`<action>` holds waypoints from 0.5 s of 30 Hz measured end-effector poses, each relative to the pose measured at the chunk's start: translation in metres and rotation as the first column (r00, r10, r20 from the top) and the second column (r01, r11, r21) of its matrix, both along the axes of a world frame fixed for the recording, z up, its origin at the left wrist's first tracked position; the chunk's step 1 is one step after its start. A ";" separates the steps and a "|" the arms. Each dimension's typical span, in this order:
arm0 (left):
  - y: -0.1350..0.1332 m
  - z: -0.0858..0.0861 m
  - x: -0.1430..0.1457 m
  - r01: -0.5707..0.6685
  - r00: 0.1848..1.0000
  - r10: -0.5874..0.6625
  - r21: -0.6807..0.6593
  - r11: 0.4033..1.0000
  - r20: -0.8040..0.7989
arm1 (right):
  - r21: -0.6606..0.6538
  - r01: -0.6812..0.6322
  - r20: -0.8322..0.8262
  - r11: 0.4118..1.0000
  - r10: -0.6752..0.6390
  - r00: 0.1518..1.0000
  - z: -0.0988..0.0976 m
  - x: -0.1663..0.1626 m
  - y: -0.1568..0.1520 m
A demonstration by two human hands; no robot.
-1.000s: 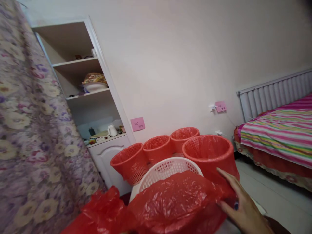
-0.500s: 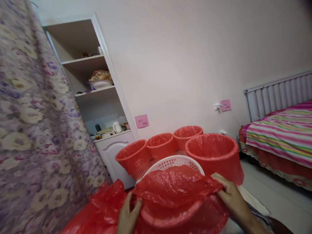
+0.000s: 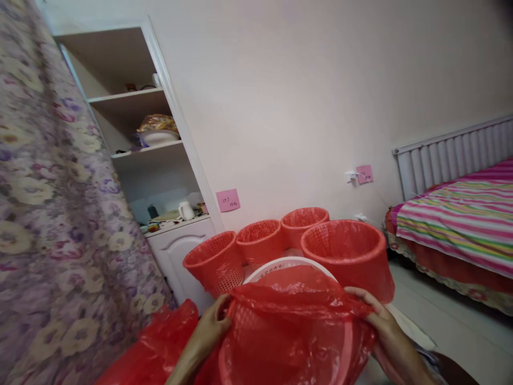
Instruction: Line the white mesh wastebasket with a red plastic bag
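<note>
Both hands, the left hand (image 3: pixel 212 326) and the right hand (image 3: pixel 380 326), reach forward, fingers curled, gripping.

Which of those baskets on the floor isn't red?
The white basket, right behind the red bag that the left hand and right hand are stretching open. The four baskets behind it, like the big one, are red and already lined.

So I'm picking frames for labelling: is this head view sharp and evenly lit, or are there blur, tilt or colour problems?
Head view: soft overall, with the red bag and both hands, left hand and right hand, slightly blurred; the room leans, shelf and curtain slanting; the wall is evenly lit with a pinkish cast; the top right corner is dark.
</note>
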State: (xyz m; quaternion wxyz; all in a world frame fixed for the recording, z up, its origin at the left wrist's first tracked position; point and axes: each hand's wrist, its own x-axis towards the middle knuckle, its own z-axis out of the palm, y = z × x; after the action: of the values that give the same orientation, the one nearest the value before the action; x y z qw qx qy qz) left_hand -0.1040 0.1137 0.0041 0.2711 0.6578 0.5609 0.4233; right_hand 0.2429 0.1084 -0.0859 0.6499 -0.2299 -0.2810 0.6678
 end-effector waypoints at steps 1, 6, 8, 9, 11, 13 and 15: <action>0.004 0.001 0.001 0.004 1.000 -0.004 -0.001 1.000 -0.024 | 0.010 0.025 0.031 1.000 -0.025 0.999 0.001 0.000 -0.001; 0.022 -0.003 0.003 -0.009 0.982 0.009 0.003 1.000 -0.189 | 0.007 0.064 -0.052 0.998 -0.064 0.997 -0.010 0.003 0.000; 0.025 -0.005 0.002 -0.016 0.968 0.015 -0.003 1.000 -0.250 | -0.032 0.026 -0.143 0.999 -0.030 0.989 -0.018 0.004 0.003; 0.026 -0.006 0.001 -0.025 0.960 0.023 -0.004 1.000 -0.278 | -0.044 0.004 -0.149 0.999 -0.010 0.989 -0.021 0.004 0.005; 0.025 -0.006 -0.001 -0.051 0.940 0.051 0.007 0.999 -0.337 | -0.020 0.046 -0.013 0.999 -0.046 0.999 -0.024 0.005 0.009; 0.023 -0.007 -0.003 -0.088 0.910 0.092 0.031 0.996 -0.405 | 0.095 0.193 0.268 0.977 -0.212 0.940 -0.023 0.007 0.011; 0.021 -0.008 -0.004 -0.125 0.870 0.143 0.070 0.990 -0.472 | 0.251 0.282 0.464 0.926 -0.371 0.805 -0.018 0.011 0.012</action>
State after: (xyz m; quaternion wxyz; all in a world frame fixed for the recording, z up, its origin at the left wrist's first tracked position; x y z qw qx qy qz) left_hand -0.1083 0.1351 -0.0035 0.0831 0.7060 0.6464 0.2771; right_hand 0.2535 0.1206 -0.1040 0.6765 -0.3846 -0.4524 0.4357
